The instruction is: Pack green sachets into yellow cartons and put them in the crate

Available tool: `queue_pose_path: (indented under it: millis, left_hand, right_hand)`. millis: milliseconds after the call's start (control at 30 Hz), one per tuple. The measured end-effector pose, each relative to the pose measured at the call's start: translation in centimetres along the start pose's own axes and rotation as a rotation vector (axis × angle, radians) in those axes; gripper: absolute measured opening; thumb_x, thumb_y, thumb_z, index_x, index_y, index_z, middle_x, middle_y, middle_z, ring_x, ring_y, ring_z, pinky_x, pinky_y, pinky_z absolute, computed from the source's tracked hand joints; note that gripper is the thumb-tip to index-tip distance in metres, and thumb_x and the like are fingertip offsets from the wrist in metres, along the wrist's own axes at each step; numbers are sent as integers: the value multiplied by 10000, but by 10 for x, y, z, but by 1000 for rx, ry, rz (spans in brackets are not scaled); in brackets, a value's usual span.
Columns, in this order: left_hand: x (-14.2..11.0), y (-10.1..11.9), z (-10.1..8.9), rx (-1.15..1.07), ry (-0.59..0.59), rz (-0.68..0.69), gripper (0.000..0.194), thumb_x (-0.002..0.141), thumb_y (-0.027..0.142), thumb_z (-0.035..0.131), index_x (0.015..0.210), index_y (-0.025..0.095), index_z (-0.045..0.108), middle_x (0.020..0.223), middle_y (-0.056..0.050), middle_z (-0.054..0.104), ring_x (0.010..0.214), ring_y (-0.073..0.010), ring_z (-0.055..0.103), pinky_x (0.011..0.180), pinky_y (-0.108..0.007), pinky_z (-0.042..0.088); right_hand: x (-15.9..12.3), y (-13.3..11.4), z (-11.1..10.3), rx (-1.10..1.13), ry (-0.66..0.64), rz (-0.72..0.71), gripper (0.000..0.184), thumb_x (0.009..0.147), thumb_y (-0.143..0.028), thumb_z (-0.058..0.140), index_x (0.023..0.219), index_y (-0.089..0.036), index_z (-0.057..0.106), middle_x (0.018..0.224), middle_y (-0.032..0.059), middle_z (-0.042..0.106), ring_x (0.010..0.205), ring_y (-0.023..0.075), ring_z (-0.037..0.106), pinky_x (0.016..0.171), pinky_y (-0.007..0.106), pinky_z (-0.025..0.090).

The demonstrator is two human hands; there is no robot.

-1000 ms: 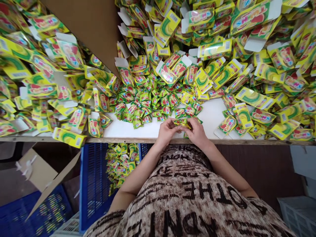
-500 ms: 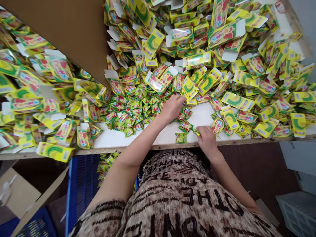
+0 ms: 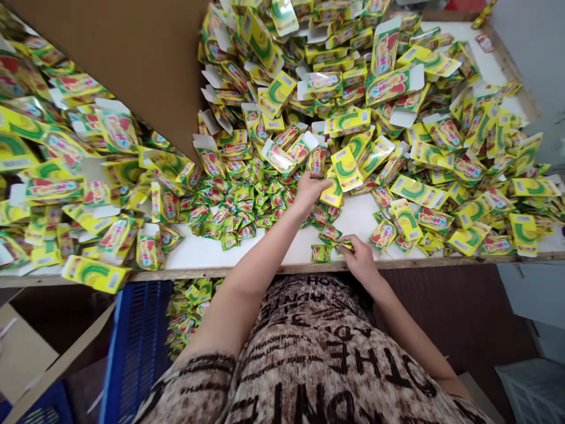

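Observation:
My left hand (image 3: 312, 191) pinches the end of a small yellow box (image 3: 332, 193) at the edge of the heap. Another yellow box (image 3: 346, 168) with a green curved print lies against it, just beyond. Near the table's front edge, my right hand (image 3: 361, 260) has its thumb and fingers closed on a small green packet (image 3: 341, 243). Beside that, a loose green packet (image 3: 321, 253) lies flat on the white tabletop (image 3: 194, 250). To the left of my left hand spreads a pile of small green packets (image 3: 238, 203) with red prints.
Yellow boxes (image 3: 388, 82), many with open white flaps, are heaped at the back and right. More boxes (image 3: 53, 188) cover the left side, behind a brown cardboard panel (image 3: 132, 65). Below the table edge stands a blue plastic crate (image 3: 136, 347) beside more packets (image 3: 192, 306).
My left hand has taken hold of a yellow box and drawn it slightly toward me. My right hand has shifted left with its packet, closer to the loose packets.

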State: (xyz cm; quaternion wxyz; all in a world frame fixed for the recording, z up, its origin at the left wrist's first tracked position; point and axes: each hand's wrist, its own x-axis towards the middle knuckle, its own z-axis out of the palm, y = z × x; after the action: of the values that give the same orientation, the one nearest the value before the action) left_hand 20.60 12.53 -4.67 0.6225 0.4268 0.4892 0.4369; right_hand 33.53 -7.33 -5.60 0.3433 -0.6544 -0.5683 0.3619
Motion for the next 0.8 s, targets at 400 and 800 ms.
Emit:
queue_pose_path:
  millis: [400,800]
  left_hand:
    - [-136,-6,-82,138,-288,68,326,676,203,730,681,194,405,916,-44,615,985,-184,589,772,-262,439]
    - [-140,-30,-75,672,61,434,318,716,226,736,937,225,508,1038,-72,590,946,-224,565,858,-362,446]
  right_hand:
    - [66,-75,15,529,267,-54,333,720,-400,788,969,-236,640,809,-9,665,720,166,635,671,311,564]
    - [58,-79,38,-51,148,-251,96,816,-264,672,893,-228,716,873,44,665,859,217,632,807,357,508]
